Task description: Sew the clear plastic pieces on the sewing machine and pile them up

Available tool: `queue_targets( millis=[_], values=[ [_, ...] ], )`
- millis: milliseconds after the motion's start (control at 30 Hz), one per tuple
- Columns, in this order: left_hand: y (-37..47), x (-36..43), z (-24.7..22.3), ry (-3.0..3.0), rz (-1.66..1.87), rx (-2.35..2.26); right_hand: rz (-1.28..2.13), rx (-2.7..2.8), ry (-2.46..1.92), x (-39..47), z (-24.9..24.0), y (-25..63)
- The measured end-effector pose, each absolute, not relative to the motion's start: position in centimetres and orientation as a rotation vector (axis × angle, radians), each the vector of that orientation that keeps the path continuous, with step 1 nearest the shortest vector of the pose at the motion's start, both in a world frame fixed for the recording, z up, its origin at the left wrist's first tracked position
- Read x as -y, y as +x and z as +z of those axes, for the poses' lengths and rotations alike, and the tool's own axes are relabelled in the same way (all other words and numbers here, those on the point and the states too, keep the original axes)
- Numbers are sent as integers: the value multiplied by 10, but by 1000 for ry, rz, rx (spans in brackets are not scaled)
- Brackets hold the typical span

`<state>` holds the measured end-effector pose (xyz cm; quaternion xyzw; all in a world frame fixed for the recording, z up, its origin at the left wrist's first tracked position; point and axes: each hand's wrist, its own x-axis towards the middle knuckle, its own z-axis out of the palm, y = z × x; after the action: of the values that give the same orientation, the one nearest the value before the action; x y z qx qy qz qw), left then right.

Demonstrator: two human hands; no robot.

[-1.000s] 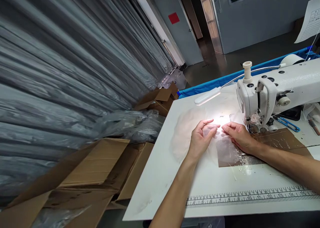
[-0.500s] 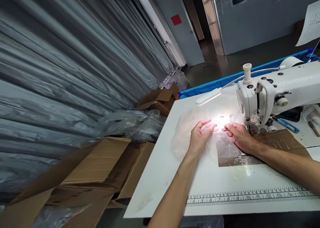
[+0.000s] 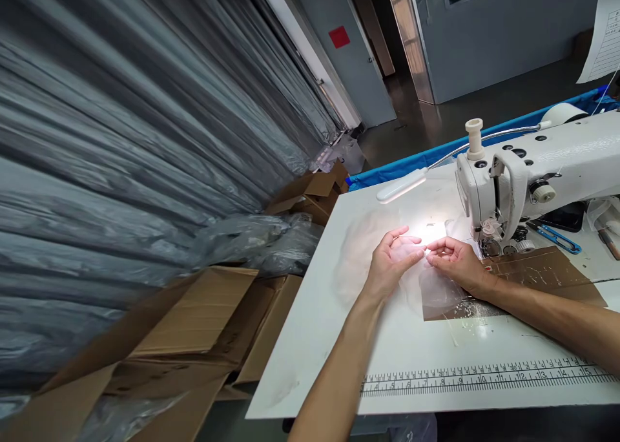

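White tabletop (image 3: 310, 358) below, hands (image 3: 385, 264) (image 3: 458, 264) pinch fabric (image 3: 401, 250) (sheer).

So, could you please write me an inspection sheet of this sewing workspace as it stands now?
Surface: white table with a ruler scale along its near edge; brown panel specked with pale scraps.
Work items: sheer pale fabric, partly over the panel; sewing machine; lit lamp.
Clutter: blue thread snips beside the machine.
Hands: left hand holds the fabric; right hand pinches at it, fingertips close to the left's.
Cables: power cables, nothing seen; lamp's flexible gooseneck only.
Surroundings: grey curtain, open cardboard box, grey door.
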<state>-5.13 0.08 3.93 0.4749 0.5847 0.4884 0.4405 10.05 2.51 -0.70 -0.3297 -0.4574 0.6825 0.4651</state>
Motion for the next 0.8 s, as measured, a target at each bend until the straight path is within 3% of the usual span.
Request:
queue_targets(
  millis=[300,800],
  values=[
    [-59,3,47,1365,989,-1533,1578,1218,-785,-24,-10,101],
    [-59,1,43,1380,1043,-1454,1494,1296,-731,-25,-14,100]
  ],
)
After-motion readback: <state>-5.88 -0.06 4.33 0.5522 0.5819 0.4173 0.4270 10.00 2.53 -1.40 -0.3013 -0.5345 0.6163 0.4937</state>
